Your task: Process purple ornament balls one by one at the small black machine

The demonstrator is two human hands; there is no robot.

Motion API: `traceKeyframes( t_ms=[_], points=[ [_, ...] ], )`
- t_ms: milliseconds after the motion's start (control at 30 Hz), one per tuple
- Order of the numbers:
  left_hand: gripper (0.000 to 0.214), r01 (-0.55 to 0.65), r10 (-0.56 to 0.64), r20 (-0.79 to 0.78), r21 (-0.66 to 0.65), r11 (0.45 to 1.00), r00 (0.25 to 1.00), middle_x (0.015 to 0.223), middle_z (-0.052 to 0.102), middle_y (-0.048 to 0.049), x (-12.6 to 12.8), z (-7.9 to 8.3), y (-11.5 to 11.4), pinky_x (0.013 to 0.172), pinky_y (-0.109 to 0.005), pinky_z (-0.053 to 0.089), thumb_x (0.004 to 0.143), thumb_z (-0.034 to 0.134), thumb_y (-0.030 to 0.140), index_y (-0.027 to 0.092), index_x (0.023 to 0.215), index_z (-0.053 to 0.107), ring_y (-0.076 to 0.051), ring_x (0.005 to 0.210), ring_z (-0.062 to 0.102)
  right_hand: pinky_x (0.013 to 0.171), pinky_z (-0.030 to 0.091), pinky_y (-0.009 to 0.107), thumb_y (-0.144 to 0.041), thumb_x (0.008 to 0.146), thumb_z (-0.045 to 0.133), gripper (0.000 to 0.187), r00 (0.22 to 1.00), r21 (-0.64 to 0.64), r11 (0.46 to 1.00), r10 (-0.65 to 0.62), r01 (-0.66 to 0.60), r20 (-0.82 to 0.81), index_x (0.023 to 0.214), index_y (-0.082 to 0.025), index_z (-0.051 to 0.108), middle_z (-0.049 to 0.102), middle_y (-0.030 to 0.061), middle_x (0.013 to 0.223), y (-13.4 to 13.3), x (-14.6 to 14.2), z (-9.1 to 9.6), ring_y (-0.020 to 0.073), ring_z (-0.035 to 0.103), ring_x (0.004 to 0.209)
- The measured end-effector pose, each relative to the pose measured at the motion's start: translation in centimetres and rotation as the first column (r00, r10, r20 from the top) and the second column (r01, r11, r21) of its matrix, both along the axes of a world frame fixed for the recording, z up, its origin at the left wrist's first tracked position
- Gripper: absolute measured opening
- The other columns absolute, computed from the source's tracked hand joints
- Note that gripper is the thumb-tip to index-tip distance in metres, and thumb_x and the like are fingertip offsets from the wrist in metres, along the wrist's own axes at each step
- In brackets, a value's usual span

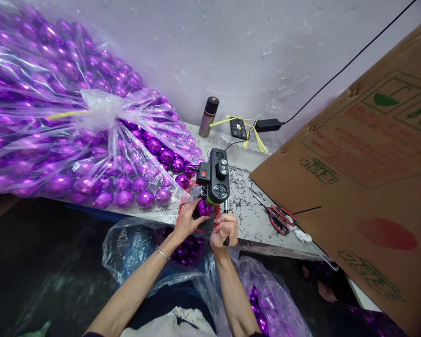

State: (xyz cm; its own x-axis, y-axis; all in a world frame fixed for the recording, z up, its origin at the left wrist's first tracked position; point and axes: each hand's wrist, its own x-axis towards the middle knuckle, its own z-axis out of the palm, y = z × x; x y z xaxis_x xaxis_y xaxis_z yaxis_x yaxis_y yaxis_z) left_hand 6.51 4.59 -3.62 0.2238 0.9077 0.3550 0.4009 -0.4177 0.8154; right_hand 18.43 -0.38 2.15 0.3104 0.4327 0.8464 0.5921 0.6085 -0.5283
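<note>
A shiny purple faceted ball (204, 208) sits under the head of a small black bench drill press (219, 175). My left hand (187, 219) grips this ball between thumb and fingers, low against the machine's dark base (206, 223). On the right side, my right hand (225, 229) is wrapped round the black-ended feed lever (226, 241). The red switch (203, 173) is on the machine's left side. Where the tool meets the ball is hidden by the machine's head.
A big clear bag (101, 110) of purple balls covers the left of the table. A bottle (208, 117), power adapter (268, 125) and red-handled scissors (280, 219) lie around. At right leans a large cardboard box (365, 178). An open plastic bag (126, 248) hangs below the table edge.
</note>
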Motion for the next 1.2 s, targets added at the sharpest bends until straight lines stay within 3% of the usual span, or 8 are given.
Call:
traceKeyframes(
  t_ms=[200, 467, 600, 700, 800, 933, 1000, 1200],
  points=[
    [0.056, 0.004, -0.004, 0.008, 0.011, 1.000, 1.000, 0.129, 0.072, -0.0147, 0.2, -0.2, 0.4, 0.104, -0.050, 0.052, 0.089, 0.075, 0.047, 0.022, 0.136, 0.061, -0.033, 0.122, 0.068, 0.075, 0.051, 0.035, -0.020, 0.103, 0.034, 0.033, 0.991, 0.012, 0.999, -0.040, 0.039, 0.128, 0.071, -0.023, 0.045, 0.052, -0.0024, 0.074, 0.0, 0.2, -0.1, 0.0121, 0.055, 0.064],
    [0.065, 0.067, -0.065, -0.020, 0.078, 0.995, 0.998, 0.137, 0.067, -0.0161, -2.0, -0.5, -1.8, 0.109, -0.051, 0.051, 0.087, 0.077, 0.046, 0.020, 0.142, 0.053, -0.033, 0.130, 0.064, 0.066, 0.044, 0.030, -0.017, 0.102, 0.041, 0.032, 1.000, -0.176, 0.984, 0.003, -0.008, -0.030, 0.072, -0.022, 0.051, 0.055, -0.0012, 0.072, -1.0, 0.2, 6.1, 0.0137, 0.057, 0.072],
    [0.069, 0.052, -0.032, -0.085, 0.242, 0.969, 0.996, 0.141, 0.065, -0.0161, -4.6, 0.7, -3.2, 0.109, -0.050, 0.051, 0.089, 0.073, 0.053, 0.021, 0.145, 0.050, -0.033, 0.130, 0.063, 0.065, 0.044, 0.030, -0.015, 0.101, 0.043, 0.032, 0.999, -0.168, 0.985, 0.029, -0.031, -0.017, 0.071, -0.022, 0.052, 0.056, -0.0010, 0.070, -1.2, 0.2, 6.3, 0.0139, 0.057, 0.070],
    [0.040, -0.111, 0.158, -0.123, 0.320, 0.941, 0.980, 0.134, 0.070, -0.0145, -5.5, 3.3, -0.3, 0.109, -0.047, 0.049, 0.103, 0.052, 0.041, 0.019, 0.136, 0.059, -0.029, 0.126, 0.064, 0.064, 0.044, 0.031, -0.014, 0.101, 0.041, 0.035, 1.000, -0.136, 0.991, 0.008, -0.008, -0.005, 0.069, -0.022, 0.051, 0.056, -0.0001, 0.070, -1.1, -0.1, 5.5, 0.0149, 0.059, 0.071],
    [0.040, -0.291, 0.360, -0.323, 0.243, 0.925, 0.875, 0.121, 0.074, -0.0187, -5.4, 6.1, 5.1, 0.100, -0.049, 0.049, 0.107, 0.040, 0.036, 0.014, 0.123, 0.069, -0.033, 0.113, 0.067, 0.065, 0.045, 0.030, -0.014, 0.101, 0.041, 0.035, 1.000, -0.125, 0.992, -0.006, 0.007, 0.010, 0.069, -0.023, 0.050, 0.056, -0.0005, 0.070, -1.1, -0.3, 5.3, 0.0148, 0.060, 0.071],
    [0.047, -0.319, 0.320, -0.648, 0.123, 0.940, 0.691, 0.096, 0.077, -0.0219, -4.3, 8.2, 9.8, 0.096, -0.054, 0.043, 0.105, 0.043, 0.043, 0.012, 0.098, 0.078, -0.039, 0.105, 0.064, 0.064, 0.044, 0.028, -0.011, 0.100, 0.042, 0.033, 0.999, -0.117, 0.993, 0.009, -0.004, 0.042, 0.070, -0.022, 0.050, 0.055, -0.0016, 0.070, -1.2, -0.2, 5.8, 0.0133, 0.060, 0.071],
    [0.047, -0.256, 0.245, -0.711, 0.094, 0.962, 0.659, 0.091, 0.077, -0.0218, -3.7, 8.3, 10.2, 0.099, -0.055, 0.038, 0.102, 0.049, 0.048, 0.013, 0.097, 0.079, -0.040, 0.109, 0.061, 0.064, 0.044, 0.028, -0.010, 0.100, 0.042, 0.033, 0.999, -0.111, 0.994, 0.015, -0.010, 0.038, 0.071, -0.022, 0.050, 0.056, -0.0017, 0.070, -1.3, -0.2, 6.0, 0.0129, 0.060, 0.072],
    [0.049, -0.138, 0.129, -0.667, 0.040, 0.990, 0.734, 0.107, 0.075, -0.0184, -3.1, 6.4, 7.9, 0.103, -0.055, 0.036, 0.100, 0.057, 0.045, 0.020, 0.142, 0.060, -0.039, 0.111, 0.062, 0.065, 0.045, 0.028, -0.010, 0.100, 0.041, 0.032, 0.999, -0.106, 0.994, 0.022, -0.018, 0.041, 0.071, -0.023, 0.049, 0.056, -0.0015, 0.071, -1.2, -0.3, 5.9, 0.0132, 0.061, 0.073]
  ],
)
